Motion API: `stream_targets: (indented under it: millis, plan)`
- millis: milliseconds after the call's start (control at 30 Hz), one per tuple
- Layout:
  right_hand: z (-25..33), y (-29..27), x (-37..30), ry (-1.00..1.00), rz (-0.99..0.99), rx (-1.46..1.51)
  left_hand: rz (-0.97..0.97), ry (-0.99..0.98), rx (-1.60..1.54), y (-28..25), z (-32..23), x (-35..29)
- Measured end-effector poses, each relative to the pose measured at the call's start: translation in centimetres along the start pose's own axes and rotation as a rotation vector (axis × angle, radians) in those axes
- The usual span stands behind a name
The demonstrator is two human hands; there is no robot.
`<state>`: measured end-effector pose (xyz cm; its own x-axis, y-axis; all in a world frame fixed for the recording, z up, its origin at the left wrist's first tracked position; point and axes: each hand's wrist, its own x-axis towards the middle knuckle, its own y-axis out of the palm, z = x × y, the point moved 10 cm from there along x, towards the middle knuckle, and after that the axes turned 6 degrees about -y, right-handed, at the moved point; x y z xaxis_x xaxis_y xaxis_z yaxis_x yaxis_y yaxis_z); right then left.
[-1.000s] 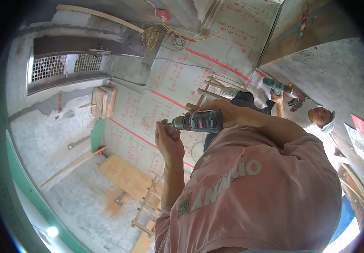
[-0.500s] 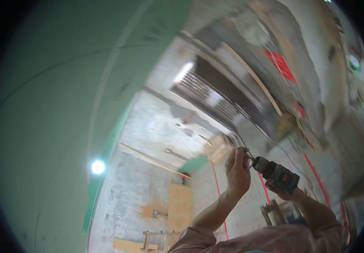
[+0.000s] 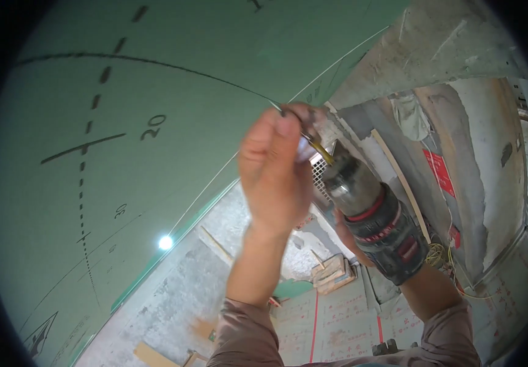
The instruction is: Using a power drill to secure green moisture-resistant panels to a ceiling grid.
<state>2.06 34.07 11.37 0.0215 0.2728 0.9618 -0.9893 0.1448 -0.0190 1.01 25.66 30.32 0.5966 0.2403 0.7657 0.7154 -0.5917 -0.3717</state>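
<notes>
My left hand (image 3: 276, 171) is raised close under a green board (image 3: 172, 159). Its thumb and fingers pinch a thin screw (image 3: 278, 109) whose point is at or very near the board; I cannot tell if it touches. A dark cordless drill (image 3: 383, 226) with red trim is gripped by my right hand (image 3: 351, 238), whose fingers are mostly hidden behind the tool. The drill's yellowish bit (image 3: 321, 150) reaches up toward the screw; the join is hidden by my left fingers. Something pale and shiny shows behind the left fingers, too blurred to name.
The green board bears dark printed marks and a drawn line. A bright light (image 3: 165, 243) shines near its lower edge. Beyond are a grey wall (image 3: 172, 300), a wooden strip (image 3: 398, 177), a small wooden box (image 3: 334, 274) and floor covering (image 3: 343, 324) with red lines.
Both hands have risen toward the green board, bringing the drill and screw up with them. The view has turned closer to the board. Both hands keep their hold.
</notes>
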Motion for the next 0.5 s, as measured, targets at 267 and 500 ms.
stream_targets:
  millis: [267, 500]
  plan:
    - [5.2, -0.2, 4.8, -0.042, -0.116, 0.062, -0.063, -0.097, 0.159, -2.3, -2.6, 1.5]
    - [6.5, 0.0, 5.2, -0.130, -0.230, 0.317, -0.065, -0.108, 0.167, -1.9, -2.5, 1.8]
